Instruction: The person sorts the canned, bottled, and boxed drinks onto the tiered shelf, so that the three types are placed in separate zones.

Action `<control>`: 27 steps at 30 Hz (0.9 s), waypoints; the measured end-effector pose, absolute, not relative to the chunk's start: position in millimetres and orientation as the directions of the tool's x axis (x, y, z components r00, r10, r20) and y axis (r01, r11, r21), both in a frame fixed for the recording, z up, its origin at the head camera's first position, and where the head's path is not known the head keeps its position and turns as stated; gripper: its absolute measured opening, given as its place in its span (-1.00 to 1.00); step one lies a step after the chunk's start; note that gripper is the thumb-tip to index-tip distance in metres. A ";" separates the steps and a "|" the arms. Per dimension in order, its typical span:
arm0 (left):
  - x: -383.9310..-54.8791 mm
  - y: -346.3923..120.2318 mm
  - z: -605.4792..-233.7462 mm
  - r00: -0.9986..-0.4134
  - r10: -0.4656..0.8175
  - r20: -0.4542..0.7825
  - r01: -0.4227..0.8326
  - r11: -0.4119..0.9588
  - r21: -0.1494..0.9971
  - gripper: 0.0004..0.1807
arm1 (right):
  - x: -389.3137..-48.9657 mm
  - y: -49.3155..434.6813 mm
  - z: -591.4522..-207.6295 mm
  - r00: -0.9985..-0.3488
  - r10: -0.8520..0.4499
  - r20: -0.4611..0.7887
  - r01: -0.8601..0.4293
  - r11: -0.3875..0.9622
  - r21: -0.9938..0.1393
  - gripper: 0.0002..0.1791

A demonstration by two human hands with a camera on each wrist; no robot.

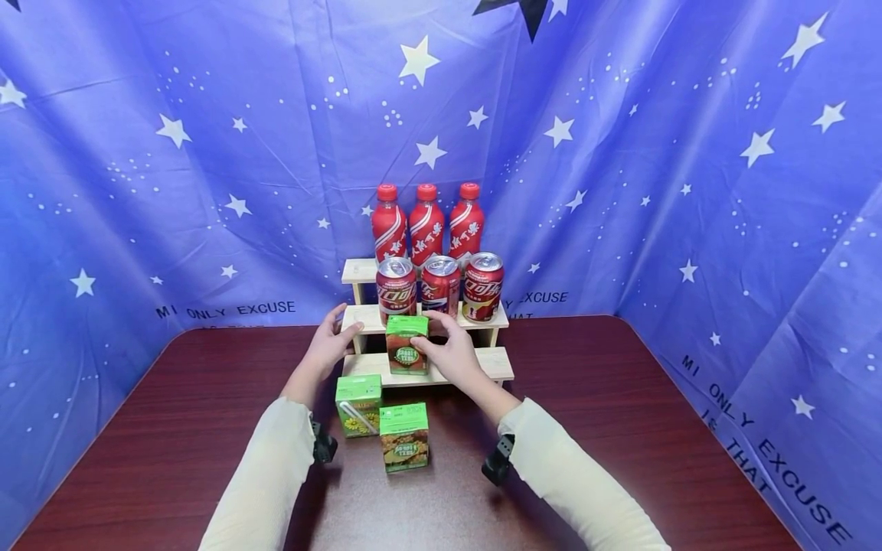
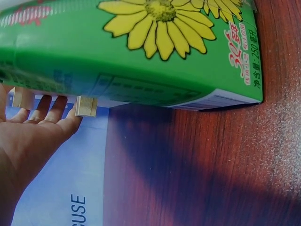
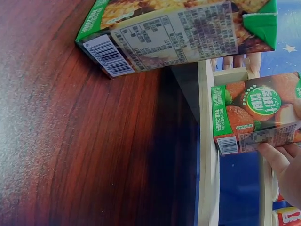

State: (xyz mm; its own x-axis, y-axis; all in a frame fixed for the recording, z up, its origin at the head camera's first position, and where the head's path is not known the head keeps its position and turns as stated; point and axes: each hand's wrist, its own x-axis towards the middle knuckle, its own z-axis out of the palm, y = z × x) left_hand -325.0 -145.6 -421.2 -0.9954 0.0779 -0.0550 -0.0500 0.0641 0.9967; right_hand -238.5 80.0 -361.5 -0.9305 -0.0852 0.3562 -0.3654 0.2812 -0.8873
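My right hand [image 1: 451, 353] grips a green-topped lychee juice carton [image 1: 407, 348] at its top and right side. The carton stands at the lowest tier of a wooden three-step rack [image 1: 475, 367]; the right wrist view shows its fruit-printed front and my thumb beside it. My left hand [image 1: 327, 348] is at the rack's left end, its thumb by the middle board and its fingers [image 2: 55, 110] extended. Closer to me, a chrysanthemum drink carton [image 1: 359, 405] with a white straw and another fruit juice carton [image 1: 404, 440] stand on the table.
Three red cola cans [image 1: 484, 287] line the middle step, and three red cola bottles [image 1: 426, 227] stand on the top one. The rack sits toward the back of a dark red wooden table [image 1: 586, 398]. A blue star-printed curtain [image 1: 276, 153] surrounds the table's back and sides.
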 end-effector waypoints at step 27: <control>-323.6 -146.8 -419.6 -0.994 0.087 -0.063 -0.056 0.080 0.995 -0.24 | -254.2 97.7 -407.2 -0.938 -0.112 0.327 -0.346 0.264 -0.901 -0.41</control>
State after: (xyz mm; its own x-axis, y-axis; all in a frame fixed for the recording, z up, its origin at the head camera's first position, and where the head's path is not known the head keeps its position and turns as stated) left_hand -323.6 -146.8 -419.6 -0.9942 0.0873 -0.0628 -0.0558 0.0803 0.9952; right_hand -254.2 97.7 -407.2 -0.9383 -0.1117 0.3274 -0.3456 0.2636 -0.9006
